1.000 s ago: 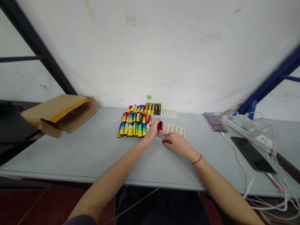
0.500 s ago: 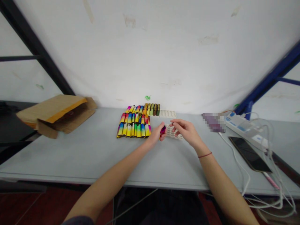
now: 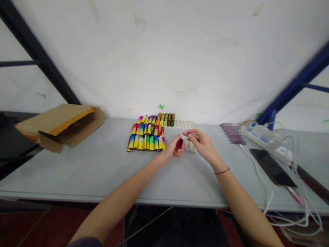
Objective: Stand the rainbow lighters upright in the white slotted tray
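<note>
My left hand is closed around a small red lighter, held just above the grey table. My right hand hovers right beside it, fingers pinched near the lighter's top; whether they hold anything is too small to see. To the left lie rows of rainbow-coloured lighters flat on the table. Behind them stands a short row of darker lighters in a white tray. A second white tray is partly hidden under my right hand.
An open cardboard box lies on its side at the table's left. At the right are a power strip, a black phone, tangled white cables and a blurred purple object. A white wall stands behind.
My right hand rose from the table and came up to the lighter in my left hand. The left hand drew slightly nearer and tilted the lighter.
</note>
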Tool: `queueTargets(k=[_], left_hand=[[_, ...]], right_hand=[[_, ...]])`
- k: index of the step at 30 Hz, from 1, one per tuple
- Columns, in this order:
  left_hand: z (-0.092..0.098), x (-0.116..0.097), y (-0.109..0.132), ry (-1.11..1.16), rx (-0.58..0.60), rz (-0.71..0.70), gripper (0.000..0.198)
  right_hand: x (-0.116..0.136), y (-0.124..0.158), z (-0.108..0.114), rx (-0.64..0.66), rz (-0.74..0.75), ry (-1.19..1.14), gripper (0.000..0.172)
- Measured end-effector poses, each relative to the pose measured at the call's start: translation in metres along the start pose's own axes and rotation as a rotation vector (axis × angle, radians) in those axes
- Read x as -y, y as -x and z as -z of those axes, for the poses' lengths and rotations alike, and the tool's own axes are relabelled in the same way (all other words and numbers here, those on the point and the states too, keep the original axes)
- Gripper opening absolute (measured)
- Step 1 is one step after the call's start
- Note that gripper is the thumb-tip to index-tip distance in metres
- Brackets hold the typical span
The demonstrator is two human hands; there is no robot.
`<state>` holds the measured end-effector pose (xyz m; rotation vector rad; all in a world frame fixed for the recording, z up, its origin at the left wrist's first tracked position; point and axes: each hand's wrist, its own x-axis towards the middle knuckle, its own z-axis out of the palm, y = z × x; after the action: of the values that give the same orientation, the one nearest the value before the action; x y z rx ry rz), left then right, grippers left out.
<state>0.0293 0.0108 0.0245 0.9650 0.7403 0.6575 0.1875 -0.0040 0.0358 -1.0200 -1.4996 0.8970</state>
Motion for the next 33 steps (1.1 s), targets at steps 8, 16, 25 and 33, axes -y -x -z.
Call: queueTargets(k=[8, 16, 25, 33], left_hand=[[-0.005, -0.002, 0.003, -0.084, -0.034, -0.019, 0.057], [0.001, 0.002, -0.003, -0.213, -0.082, -0.138, 0.055], [0.007, 0.005, -0.001, -0.355, -0.119, -0.307, 0.062], [0.005, 0.002, 0.003, -0.437, -0.137, -0.355, 0.066]], right_hand=[[0.003, 0.002, -0.004, 0.073, -0.076, -0.045, 0.05], [0.008, 0.001, 0.002, 0.098, -0.058, 0.021, 0.038], [0.008, 0.002, 0.004, 0.1, -0.067, 0.04, 0.033], [0.006, 0.002, 0.005, 0.119, -0.042, 0.093, 0.03]])
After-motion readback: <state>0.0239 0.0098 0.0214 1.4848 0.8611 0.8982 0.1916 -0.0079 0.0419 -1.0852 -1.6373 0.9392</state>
